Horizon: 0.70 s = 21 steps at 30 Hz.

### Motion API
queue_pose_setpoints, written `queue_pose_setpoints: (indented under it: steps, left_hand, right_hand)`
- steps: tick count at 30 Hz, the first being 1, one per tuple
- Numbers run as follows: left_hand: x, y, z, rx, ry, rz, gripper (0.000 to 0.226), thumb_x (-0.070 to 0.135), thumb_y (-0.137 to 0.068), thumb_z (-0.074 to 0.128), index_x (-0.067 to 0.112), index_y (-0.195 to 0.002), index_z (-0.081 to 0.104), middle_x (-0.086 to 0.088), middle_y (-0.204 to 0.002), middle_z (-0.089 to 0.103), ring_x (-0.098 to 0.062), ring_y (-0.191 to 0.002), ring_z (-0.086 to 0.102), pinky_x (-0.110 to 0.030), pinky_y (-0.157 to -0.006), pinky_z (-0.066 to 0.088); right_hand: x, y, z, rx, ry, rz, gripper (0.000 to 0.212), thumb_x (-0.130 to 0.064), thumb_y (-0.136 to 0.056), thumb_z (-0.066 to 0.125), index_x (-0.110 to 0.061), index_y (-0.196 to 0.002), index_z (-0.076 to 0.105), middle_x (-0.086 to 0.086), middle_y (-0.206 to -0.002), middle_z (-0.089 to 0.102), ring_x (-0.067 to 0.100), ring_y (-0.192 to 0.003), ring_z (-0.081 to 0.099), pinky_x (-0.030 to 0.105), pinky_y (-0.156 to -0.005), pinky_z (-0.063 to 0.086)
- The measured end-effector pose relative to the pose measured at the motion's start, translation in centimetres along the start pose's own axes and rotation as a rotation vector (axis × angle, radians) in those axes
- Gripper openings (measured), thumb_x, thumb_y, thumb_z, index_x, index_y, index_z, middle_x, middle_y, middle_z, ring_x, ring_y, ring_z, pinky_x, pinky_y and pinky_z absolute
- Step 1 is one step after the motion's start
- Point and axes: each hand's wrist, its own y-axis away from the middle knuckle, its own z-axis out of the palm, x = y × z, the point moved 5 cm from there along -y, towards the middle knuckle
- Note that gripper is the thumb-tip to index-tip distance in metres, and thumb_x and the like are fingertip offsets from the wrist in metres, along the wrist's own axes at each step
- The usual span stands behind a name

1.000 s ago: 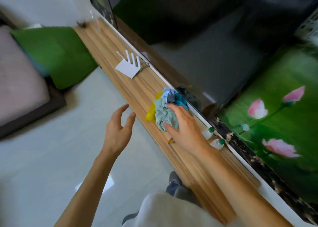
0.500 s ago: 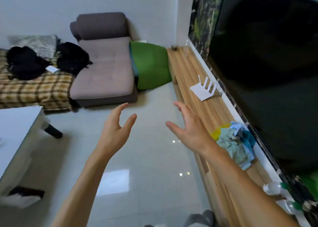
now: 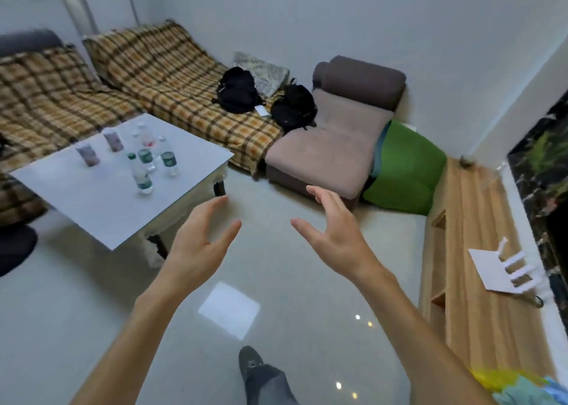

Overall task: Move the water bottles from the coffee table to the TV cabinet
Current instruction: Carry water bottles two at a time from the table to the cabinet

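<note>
The view is swinging away from the TV cabinet [image 3: 479, 281] toward the sofa, so the coffee table worktop [image 3: 101, 202], barely showing half a second ago, is now lying in full sight to the left of the fingers. Both hands are hanging over the glossy floor with nothing in them: the left hand [image 3: 196, 245] and the right hand [image 3: 335, 235] are both spreading their fingers wide. The water bottles [image 3: 147, 162] are standing upright in a loose cluster on the worktop, well beyond the left fingers, clear plastic with green labels. Two pinkish cups [image 3: 101, 148] are standing beside them. The white router [image 3: 501, 269] is resting on the cabinet, right of the right fingers.
</note>
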Motion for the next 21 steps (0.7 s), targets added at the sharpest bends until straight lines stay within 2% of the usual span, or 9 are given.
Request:
queue_pose_setpoints:
  steps: [3, 8, 10, 15, 21]
  left_hand:
    - [-3.0, -0.1, -4.8, 0.093, -0.034, -0.049, 0.063, 0.044, -0.091, 0.063, 0.032, -0.148, 0.041, 0.013, -0.150, 0.045, -0.007, -0.137, 0.043, -0.045, -0.111, 0.042]
    - [-7.8, -1.5, -12.6, 0.197, -0.113, -0.106, 0.069, 0.044, -0.090, 0.065, 0.033, -0.150, 0.036, 0.010, -0.153, 0.042, -0.012, -0.138, 0.042, -0.035, -0.110, 0.040]
    - [-9.6, -2.8, -15.7, 0.225, -0.149, -0.121, 0.068, 0.044, -0.090, 0.065, 0.034, -0.150, 0.036, 0.011, -0.153, 0.041, -0.012, -0.138, 0.041, -0.037, -0.111, 0.040]
    - [-13.0, -6.5, -23.4, 0.243, -0.195, -0.145, 0.066, 0.044, -0.090, 0.064, 0.033, -0.150, 0.037, 0.012, -0.154, 0.040, -0.012, -0.140, 0.039, -0.043, -0.115, 0.036]
    - [-16.3, -12.1, -30.5, 0.240, -0.221, -0.158, 0.070, 0.043, -0.087, 0.068, 0.032, -0.149, 0.037, 0.010, -0.153, 0.040, -0.013, -0.139, 0.039, -0.043, -0.114, 0.037]
  right_hand:
    - [-3.5, -2.6, 3.9, -0.090, -0.004, -0.091, 0.068, -0.039, -0.091, 0.064, -0.020, -0.148, 0.033, -0.005, -0.152, 0.038, 0.009, -0.139, 0.035, 0.031, -0.117, 0.030]
    - [-9.0, -7.1, 11.4, -0.173, -0.012, -0.202, 0.074, -0.041, -0.092, 0.063, -0.019, -0.152, 0.025, -0.005, -0.156, 0.031, 0.007, -0.142, 0.028, 0.025, -0.117, 0.024]
    - [-11.1, -9.2, 14.4, -0.192, -0.017, -0.227, 0.073, -0.040, -0.092, 0.063, -0.018, -0.151, 0.026, -0.003, -0.156, 0.032, 0.009, -0.142, 0.030, 0.023, -0.116, 0.023]
    - [-16.5, -14.6, 20.6, -0.215, -0.062, -0.260, 0.070, -0.040, -0.092, 0.063, -0.018, -0.149, 0.029, -0.001, -0.155, 0.034, 0.012, -0.142, 0.030, 0.027, -0.117, 0.024]
    - [-21.3, -20.6, 26.3, -0.217, -0.084, -0.251, 0.072, -0.043, -0.091, 0.062, -0.021, -0.150, 0.028, -0.004, -0.156, 0.032, 0.010, -0.142, 0.028, 0.021, -0.111, 0.020]
